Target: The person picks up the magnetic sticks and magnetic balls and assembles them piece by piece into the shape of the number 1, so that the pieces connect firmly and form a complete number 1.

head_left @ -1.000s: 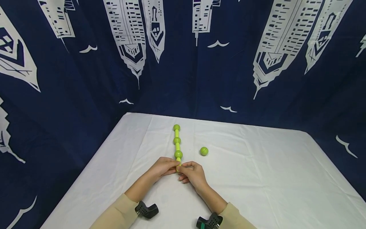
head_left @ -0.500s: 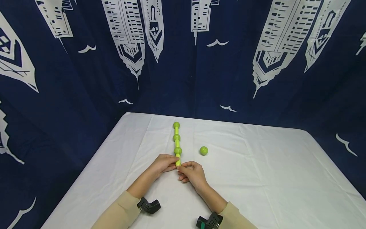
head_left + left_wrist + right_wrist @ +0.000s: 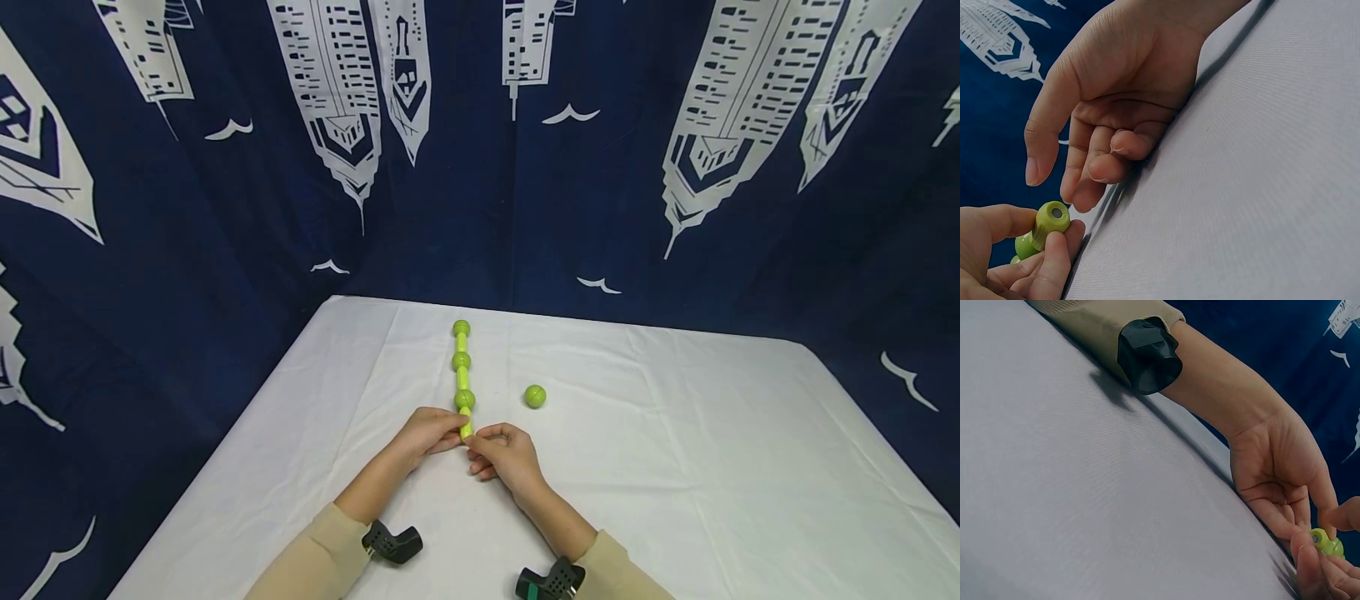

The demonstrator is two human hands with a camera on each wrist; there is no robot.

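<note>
A straight chain of green balls and yellow-green rods [image 3: 462,377] points away from me across the white table. Its nearest rod [image 3: 1052,215] is pinched by the thumb and fingers of my left hand [image 3: 424,432]; a grey, magnet-like disc shows in the rod's bare end. My right hand [image 3: 508,454] is right beside that end, its fingers loosely curled. In the left wrist view a gap separates the right hand [image 3: 1116,94] from the rod, and nothing shows between its thumb and fingers. A loose green ball [image 3: 536,396] lies right of the chain.
A white cloth [image 3: 675,433] covers the table, with faint creases. Behind it hangs a dark blue curtain [image 3: 465,208] printed with white buildings and birds. Black cameras sit at the left cuff [image 3: 393,542] and right cuff [image 3: 551,578].
My left hand and the chain have shifted slightly away from me, then a little back. The right hand and the loose ball have hardly moved.
</note>
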